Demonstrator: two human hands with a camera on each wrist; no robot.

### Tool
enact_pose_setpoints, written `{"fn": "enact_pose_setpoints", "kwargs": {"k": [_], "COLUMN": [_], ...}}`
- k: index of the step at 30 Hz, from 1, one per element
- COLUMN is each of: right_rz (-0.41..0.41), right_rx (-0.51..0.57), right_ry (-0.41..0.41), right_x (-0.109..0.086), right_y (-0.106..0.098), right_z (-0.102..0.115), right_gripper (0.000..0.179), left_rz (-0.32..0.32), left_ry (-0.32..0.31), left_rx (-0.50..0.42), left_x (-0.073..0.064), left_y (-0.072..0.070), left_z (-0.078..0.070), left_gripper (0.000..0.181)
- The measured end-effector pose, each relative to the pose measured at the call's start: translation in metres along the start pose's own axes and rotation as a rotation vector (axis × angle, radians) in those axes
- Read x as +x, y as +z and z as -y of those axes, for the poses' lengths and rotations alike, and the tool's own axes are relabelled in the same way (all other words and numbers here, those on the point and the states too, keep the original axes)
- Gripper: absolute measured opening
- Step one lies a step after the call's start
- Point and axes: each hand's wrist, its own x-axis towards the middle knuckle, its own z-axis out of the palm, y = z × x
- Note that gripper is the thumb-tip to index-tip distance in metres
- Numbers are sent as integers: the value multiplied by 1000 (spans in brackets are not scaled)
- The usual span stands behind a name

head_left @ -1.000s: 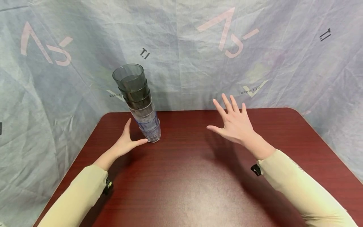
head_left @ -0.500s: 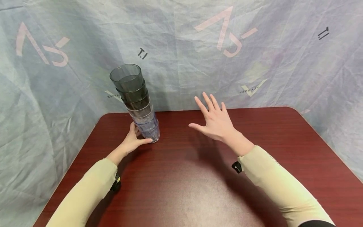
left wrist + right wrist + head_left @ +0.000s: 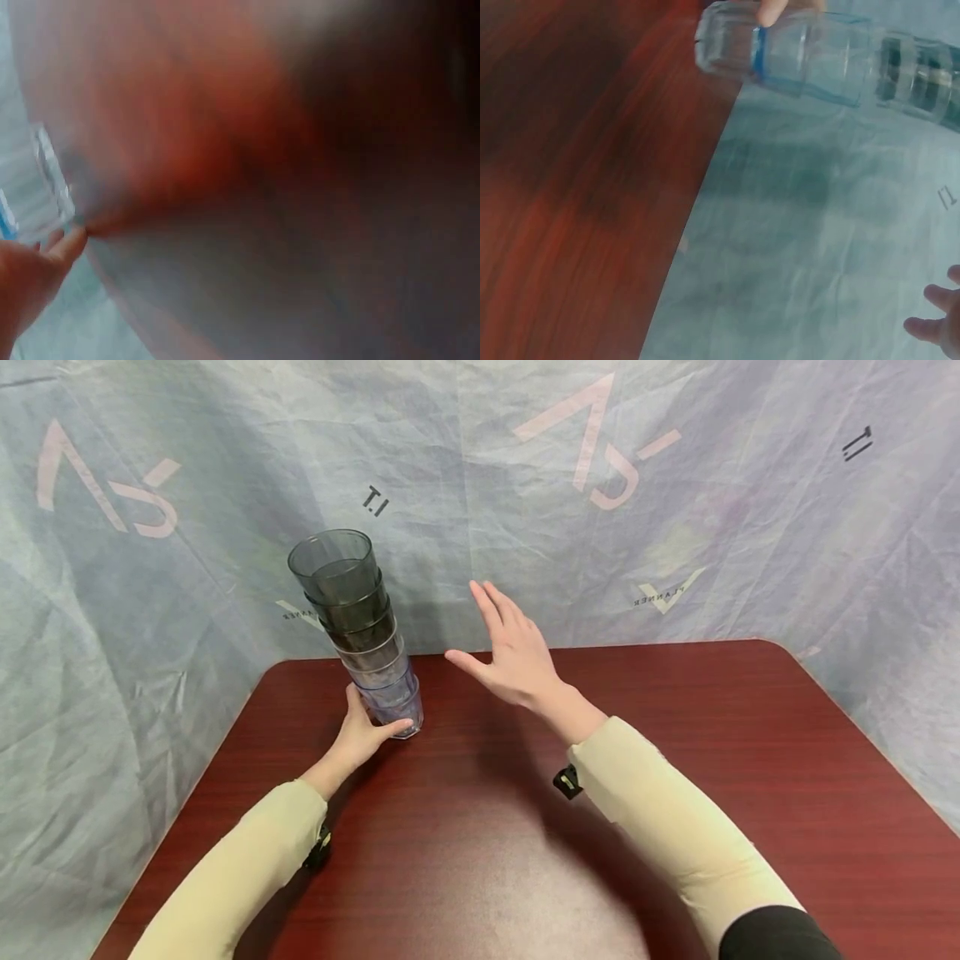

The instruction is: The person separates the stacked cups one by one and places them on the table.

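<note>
In the head view, a tall stack of nested, clear plastic tumblers [image 3: 369, 647], smoky grey above and blue-tinted below, stands between nine and ten o'clock of centre, its mouth pointing toward eleven. The left hand [image 3: 358, 737] grips the lowest tumbler from nine o'clock, thumb across its near side and fingers around the far side. The right hand [image 3: 517, 658] is spread wide and holds nothing, its thumb well apart from the fingers; it hovers at three o'clock from the stack, not touching it. Under both is a glossy red-brown wood-grain table [image 3: 480, 827]; a wrinkled pale grey-blue cloth [image 3: 465, 435] hangs at twelve.
</note>
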Motion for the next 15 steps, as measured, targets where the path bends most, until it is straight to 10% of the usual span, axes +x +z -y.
{"fn": "enact_pose_setpoints", "kwargs": {"k": [15], "right_rz": [-42], "right_rx": [285], "right_ry": [31], "right_x": [48], "right_y": [16], "right_z": [42], "right_gripper": [85], "left_rz": [-118], "left_ry": [-13], "left_rx": [0], "left_x": [-10], "left_y": [17], "left_z": [4], "left_gripper": [99]}}
